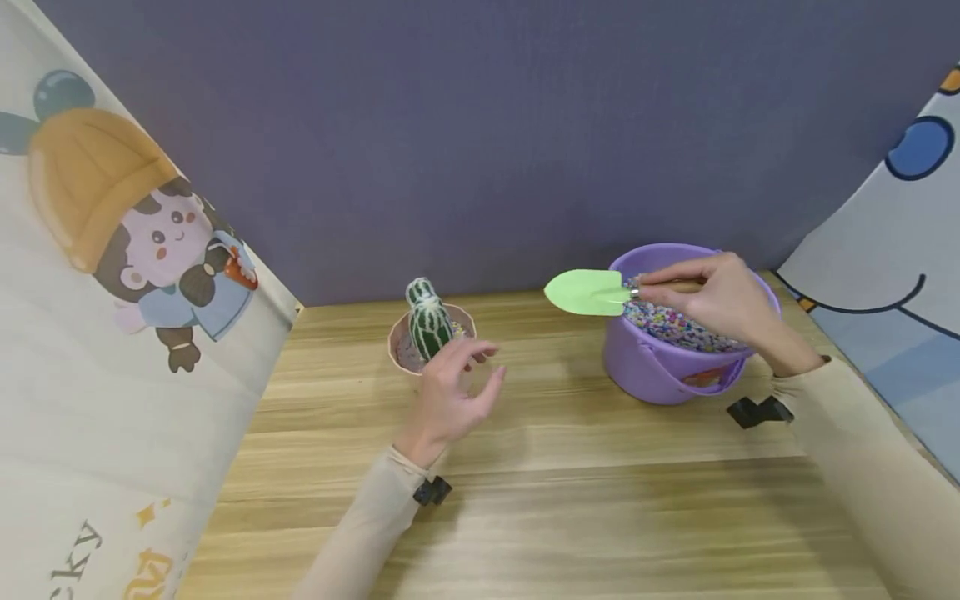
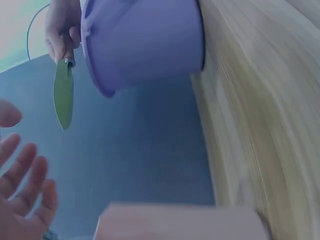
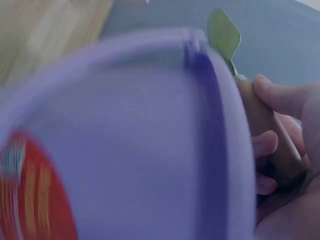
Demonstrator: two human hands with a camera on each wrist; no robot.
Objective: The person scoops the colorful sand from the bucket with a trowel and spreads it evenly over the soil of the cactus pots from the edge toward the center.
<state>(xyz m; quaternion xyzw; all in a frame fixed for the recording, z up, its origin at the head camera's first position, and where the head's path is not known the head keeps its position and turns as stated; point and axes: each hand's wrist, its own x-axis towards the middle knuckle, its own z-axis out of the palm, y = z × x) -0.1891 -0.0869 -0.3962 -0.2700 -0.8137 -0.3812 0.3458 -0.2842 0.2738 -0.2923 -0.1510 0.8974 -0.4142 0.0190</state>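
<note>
My right hand (image 1: 716, 300) grips the wooden handle (image 3: 270, 132) of a small trowel with a light green blade (image 1: 587, 292), above a purple bucket (image 1: 648, 367). Small multicoloured beads (image 1: 675, 327) fill much of the bucket. The blade points left past the bucket's rim, and its upper face looks bare. My left hand (image 1: 450, 398) is beside a pinkish flowerpot (image 1: 401, 350), fingers relaxed and apart from the thumb, holding nothing. In the pot stands a green cactus with white stripes (image 1: 430, 325), and a few beads show around its base. The left fingers overlap the pot's edge in the head view.
The pot and bucket stand on a wood-grain table (image 1: 570, 500), with a dark blue-grey panel (image 1: 480, 150) behind. At the left hangs a white cloth (image 1: 90, 400) with a cartoon figure; another printed cloth (image 1: 877, 242) hangs at the right. The bucket's handle (image 1: 693, 385) hangs down its front.
</note>
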